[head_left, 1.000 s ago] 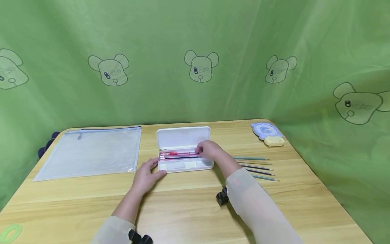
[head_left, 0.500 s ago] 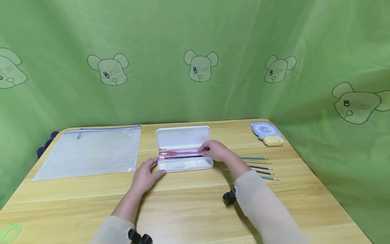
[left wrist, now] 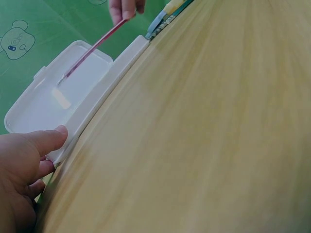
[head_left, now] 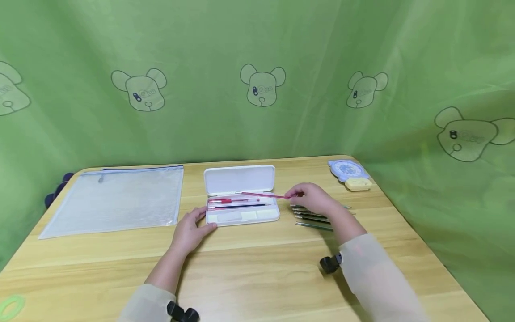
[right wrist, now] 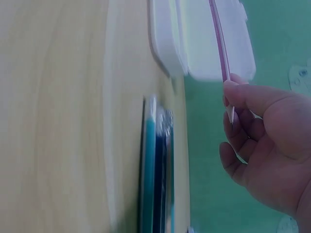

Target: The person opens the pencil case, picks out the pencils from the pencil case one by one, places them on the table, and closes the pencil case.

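A white pencil case [head_left: 239, 179] stands with its lid up in the head view. Inside lie a red pen [head_left: 229, 201] and a dark pencil [head_left: 245, 206]. My left hand [head_left: 188, 232] grips the case's left end, its thumb at the front corner and its fingers along the side. Just right of the case, my right hand [head_left: 315, 199] pinches a red pencil [head_left: 261, 194] near its sharpened tip. The pencil's other end reaches left over the open case. In the right wrist view, the bare tip [right wrist: 231, 115] shows below the thumb.
Several pencils [head_left: 314, 226] lie side by side under and beside the right hand. Farther right are a blue round bear-shaped object [head_left: 347, 170] and a small yellow block [head_left: 358, 184]. A clear mesh zip pouch [head_left: 116, 197] lies left; a green ring [head_left: 12, 307] is at the near-left edge.
My right hand has lifted the red pencil out of the case and moved right with it, over the row of pencils. The left hand has stayed on the case.
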`<state>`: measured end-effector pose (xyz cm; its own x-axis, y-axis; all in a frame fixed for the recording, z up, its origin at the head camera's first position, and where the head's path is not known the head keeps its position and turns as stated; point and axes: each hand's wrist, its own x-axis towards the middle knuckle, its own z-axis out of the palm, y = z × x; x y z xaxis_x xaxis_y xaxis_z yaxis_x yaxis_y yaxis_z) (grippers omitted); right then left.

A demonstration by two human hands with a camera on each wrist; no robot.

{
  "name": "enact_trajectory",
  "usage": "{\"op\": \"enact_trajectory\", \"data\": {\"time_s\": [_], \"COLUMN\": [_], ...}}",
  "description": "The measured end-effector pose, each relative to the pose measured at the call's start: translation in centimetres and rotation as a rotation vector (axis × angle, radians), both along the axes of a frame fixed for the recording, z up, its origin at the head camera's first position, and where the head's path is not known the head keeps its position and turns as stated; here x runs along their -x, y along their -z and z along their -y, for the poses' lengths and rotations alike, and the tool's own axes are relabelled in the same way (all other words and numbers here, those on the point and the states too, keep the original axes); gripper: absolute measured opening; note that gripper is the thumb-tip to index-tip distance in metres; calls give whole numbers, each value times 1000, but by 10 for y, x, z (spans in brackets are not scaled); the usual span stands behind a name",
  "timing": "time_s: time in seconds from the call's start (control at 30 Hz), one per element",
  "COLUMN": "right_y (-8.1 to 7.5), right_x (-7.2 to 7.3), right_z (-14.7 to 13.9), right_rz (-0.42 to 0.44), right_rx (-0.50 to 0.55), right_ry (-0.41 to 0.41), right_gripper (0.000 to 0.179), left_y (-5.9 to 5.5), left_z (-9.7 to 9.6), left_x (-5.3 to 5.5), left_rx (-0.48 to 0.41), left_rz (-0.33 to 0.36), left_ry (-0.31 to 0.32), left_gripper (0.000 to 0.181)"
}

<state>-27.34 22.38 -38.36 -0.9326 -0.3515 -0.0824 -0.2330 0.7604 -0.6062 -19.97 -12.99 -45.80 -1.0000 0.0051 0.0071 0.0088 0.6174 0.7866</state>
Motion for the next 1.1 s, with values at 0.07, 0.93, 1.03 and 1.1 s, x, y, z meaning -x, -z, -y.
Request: {"op": "enact_trajectory", "data": {"time_s": [0.07, 0.93, 1.03, 1.1], "right_y": [-2, 17, 19, 20], "right_x": [-4, -80, -86, -88], "right_z": [-12, -121, -127, -129], "right_rz": [-12, 19, 30, 33], "right_rx": [-13, -73, -69, -75], "right_ry": [14, 86, 93, 97], "right_gripper": [19, 19, 18, 17], "left_y": [0, -2, -1, -2], "left_z": [0, 1, 0, 0], "left_x": [0, 0, 0, -1], "left_rx": [4, 3, 7, 7], "left_rz": [1, 22, 28, 30], "left_ry": [1, 4, 2, 1], "left_gripper": [65, 66, 67, 67]}}
